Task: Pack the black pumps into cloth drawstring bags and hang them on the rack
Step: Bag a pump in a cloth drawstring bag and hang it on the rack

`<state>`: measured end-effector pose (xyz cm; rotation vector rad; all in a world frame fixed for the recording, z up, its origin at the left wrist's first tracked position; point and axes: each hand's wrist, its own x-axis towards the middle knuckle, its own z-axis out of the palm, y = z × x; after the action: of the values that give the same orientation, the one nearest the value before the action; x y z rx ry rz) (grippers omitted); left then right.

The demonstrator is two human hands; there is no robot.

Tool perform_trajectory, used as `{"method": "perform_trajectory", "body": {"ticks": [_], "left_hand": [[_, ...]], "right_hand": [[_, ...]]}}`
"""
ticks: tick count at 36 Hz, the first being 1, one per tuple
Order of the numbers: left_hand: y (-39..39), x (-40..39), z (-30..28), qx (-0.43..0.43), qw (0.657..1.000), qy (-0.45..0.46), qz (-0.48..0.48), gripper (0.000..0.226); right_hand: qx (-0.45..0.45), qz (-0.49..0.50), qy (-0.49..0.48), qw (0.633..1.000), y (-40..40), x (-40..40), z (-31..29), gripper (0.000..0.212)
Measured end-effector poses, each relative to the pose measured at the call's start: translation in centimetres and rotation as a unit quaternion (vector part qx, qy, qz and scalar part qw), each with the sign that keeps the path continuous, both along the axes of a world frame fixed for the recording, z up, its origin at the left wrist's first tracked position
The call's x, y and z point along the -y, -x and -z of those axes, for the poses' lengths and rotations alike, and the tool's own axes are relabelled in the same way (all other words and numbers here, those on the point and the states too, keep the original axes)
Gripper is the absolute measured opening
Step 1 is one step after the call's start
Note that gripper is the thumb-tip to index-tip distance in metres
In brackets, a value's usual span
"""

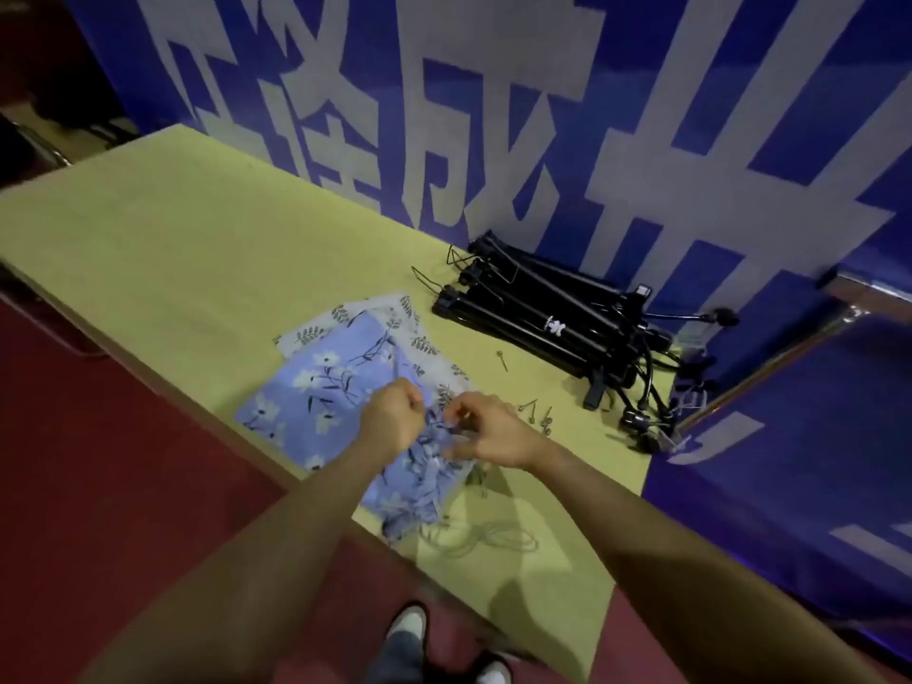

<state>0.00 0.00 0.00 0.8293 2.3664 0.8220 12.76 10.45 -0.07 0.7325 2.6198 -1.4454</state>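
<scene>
Honestly, I put this at an early stage, with one bag being closed or opened and nothing hung yet.

Bag in hand: the gathered blue floral drawstring bag (pixel 419 466) sits between my two hands at the near edge of the table; its neck is bunched up, and I cannot tell whether a pump is inside it.

Left hand: my left hand (pixel 392 417) is curled into a fist on the gathered cloth at the bag's mouth, gripping it.

Right hand: my right hand (pixel 486 431) has its fingers bent and pinching at the bunched neck, on cloth or cord, I cannot tell which.

Cord: a loose pale drawstring (pixel 493 538) trails on the table just nearer to me than my right hand.

Spare bags: a flat blue floral bag (pixel 316 387) lies just beyond my left hand, and a grey leaf-print bag (pixel 419 338) lies under it, further out; both look empty to me.

Pumps: the black pumps (pixel 543 323) lie in a heap well beyond my right hand, against the blue banner (pixel 493 116), tangled with their hoses.

Small parts: a few metal needles (pixel 535 414) lie just beyond my right hand.

Table: the yellow-green table (pixel 172 239) carries all of it.

Rack: I see none that I can name with confidence.

Done so far: at most one pump bagged, by my judgement.

Left to do: bagging the heap, cinching each bag, and all the hanging.
</scene>
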Motion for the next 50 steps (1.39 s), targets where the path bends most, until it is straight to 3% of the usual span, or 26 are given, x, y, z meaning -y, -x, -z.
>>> {"method": "perform_trajectory", "body": {"ticks": [3, 7, 12, 16, 21, 27, 32, 35, 39, 45, 50], "left_hand": [[0.2, 1.0, 1.1, 0.001, 0.998, 0.022, 0.057, 0.007], [0.3, 1.3, 1.7, 0.028, 0.997, 0.013, 0.066, 0.017], [0.3, 0.8, 0.9, -0.010, 0.996, 0.002, 0.087, 0.021], [0.7, -0.3, -1.2, -0.043, 0.990, 0.026, 0.130, 0.038], [0.9, -1.6, -3.5, -0.079, 0.982, -0.005, 0.169, 0.046], [0.8, -2.9, -5.3, -0.163, 0.968, -0.028, 0.189, 0.015], [1.0, -2.9, -7.1, -0.240, 0.936, -0.017, 0.258, 0.035], [1.7, -3.2, -7.6, -0.264, 0.917, 0.014, 0.300, 0.044], [1.6, -3.7, -7.6, -0.279, 0.909, -0.012, 0.310, 0.020], [-0.3, -5.4, -7.5, -0.251, 0.927, 0.000, 0.279, 0.042], [-0.5, -6.1, -8.0, -0.255, 0.930, 0.030, 0.263, 0.025]], "right_hand": [[0.064, -0.060, -0.100, 0.991, 0.4, 0.9, 1.5, 0.044], [0.058, -0.050, -0.140, 0.987, 0.7, 1.6, 2.2, 0.018], [-0.024, 0.085, 0.038, 0.995, 0.9, 0.9, 0.7, 0.025], [-0.085, 0.175, 0.104, 0.975, 1.0, -0.3, -0.5, 0.011], [-0.142, 0.228, 0.163, 0.950, 1.4, -1.5, -2.7, 0.016], [-0.116, 0.208, 0.078, 0.968, 1.4, -2.8, -4.1, 0.016], [-0.066, 0.220, -0.087, 0.969, 0.7, -4.3, -3.8, 0.015], [-0.080, 0.262, -0.076, 0.959, 0.0, -5.5, -3.3, 0.015], [-0.094, 0.240, -0.039, 0.966, 0.2, -5.4, -4.1, 0.016], [-0.131, 0.253, 0.048, 0.957, 1.1, -5.6, -4.9, 0.017], [-0.123, 0.229, 0.021, 0.965, 0.8, -5.8, -5.2, 0.017]]}}
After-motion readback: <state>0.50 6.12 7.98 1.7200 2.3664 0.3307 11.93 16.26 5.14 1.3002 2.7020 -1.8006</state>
